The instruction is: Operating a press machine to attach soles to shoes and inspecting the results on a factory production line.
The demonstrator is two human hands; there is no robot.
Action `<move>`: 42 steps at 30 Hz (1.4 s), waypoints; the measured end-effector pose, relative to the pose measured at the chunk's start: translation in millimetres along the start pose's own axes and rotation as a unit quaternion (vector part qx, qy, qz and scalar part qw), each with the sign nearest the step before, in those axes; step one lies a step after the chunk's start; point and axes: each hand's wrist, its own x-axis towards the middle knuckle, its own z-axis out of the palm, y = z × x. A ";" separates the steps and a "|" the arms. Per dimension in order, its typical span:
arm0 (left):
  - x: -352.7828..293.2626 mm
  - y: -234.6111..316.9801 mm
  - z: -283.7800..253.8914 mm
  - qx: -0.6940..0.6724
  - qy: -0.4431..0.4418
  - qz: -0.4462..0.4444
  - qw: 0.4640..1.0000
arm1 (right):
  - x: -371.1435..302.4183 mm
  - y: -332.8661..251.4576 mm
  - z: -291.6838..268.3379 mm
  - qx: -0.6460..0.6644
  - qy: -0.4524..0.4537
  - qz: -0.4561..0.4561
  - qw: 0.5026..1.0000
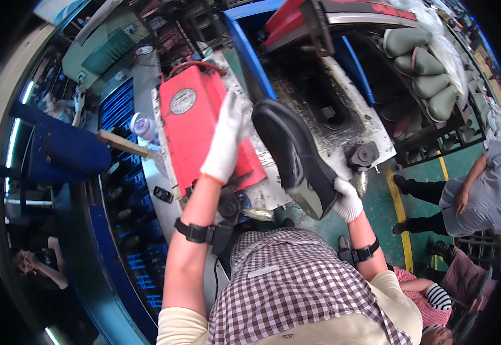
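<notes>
A black shoe point(289, 150) hangs tilted in front of me, its toe pointing away and up to the left. A grey-green last point(306, 197) shows in its opening at the near end. My right hand point(348, 199), in a white knitted glove, grips the shoe's near end from the right. My left hand point(226, 141), gloved the same way, is raised left of the toe with fingers stretched out and nothing in them; they are slightly blurred. Below that hand lies the red metal cover point(190, 123) of a machine. Whether the left fingertips touch the shoe is unclear.
Beyond the shoe is a worn machine bed point(348, 118) with a dark slot, and a black knob point(364, 154) at its near right corner. Grey-green lasts point(429, 75) fill a rack at right. A conveyor point(127, 230) runs along the left. A person point(475, 192) stands at right.
</notes>
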 end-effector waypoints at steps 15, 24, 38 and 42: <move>-169.8 59.0 -45.1 0.095 0.184 0.052 0.977 | 36.6 97.3 32.1 0.079 -0.030 0.259 0.962; -211.1 55.2 -69.8 0.243 0.164 0.153 0.944 | 26.4 111.1 37.9 0.083 -0.069 0.328 0.938; -228.2 38.3 -75.6 0.037 0.298 0.141 0.943 | 30.9 114.7 71.1 0.063 -0.064 0.354 0.931; -233.4 41.4 -88.6 0.201 0.325 0.146 0.913 | 35.4 114.3 95.6 0.055 -0.104 0.327 0.938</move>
